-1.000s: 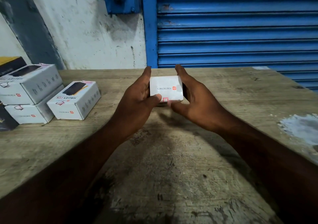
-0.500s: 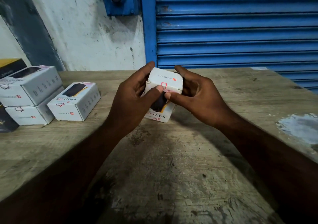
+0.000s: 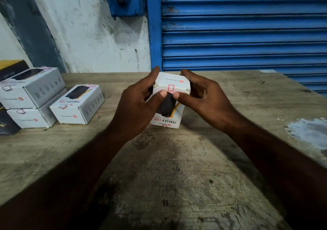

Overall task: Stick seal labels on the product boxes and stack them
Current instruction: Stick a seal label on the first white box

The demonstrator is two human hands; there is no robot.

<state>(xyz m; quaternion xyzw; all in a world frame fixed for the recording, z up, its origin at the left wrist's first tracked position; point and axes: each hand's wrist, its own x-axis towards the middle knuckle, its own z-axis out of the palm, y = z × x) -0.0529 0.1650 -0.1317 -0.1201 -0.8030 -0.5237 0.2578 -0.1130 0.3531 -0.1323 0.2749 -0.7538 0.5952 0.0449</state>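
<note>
I hold a white product box (image 3: 172,81) upright over the wooden table (image 3: 177,167), its printed face with a black device picture turned toward me. A small red-edged seal label (image 3: 171,88) lies across the top front edge of the box. My left hand (image 3: 138,104) grips the box's left side, thumb on the front face just below the label. My right hand (image 3: 205,98) grips the right side, its thumb beside the left thumb.
At the left stand three more white boxes: a single box (image 3: 77,104) and a stack of two (image 3: 30,97). Dark and yellow packaging (image 3: 10,67) sits behind them. A blue roller shutter (image 3: 244,26) and a stained wall (image 3: 88,26) back the table.
The box has tipped from lying flat in my hands to standing on end with its printed face toward me. Both thumbs now press just under the label at the top edge.
</note>
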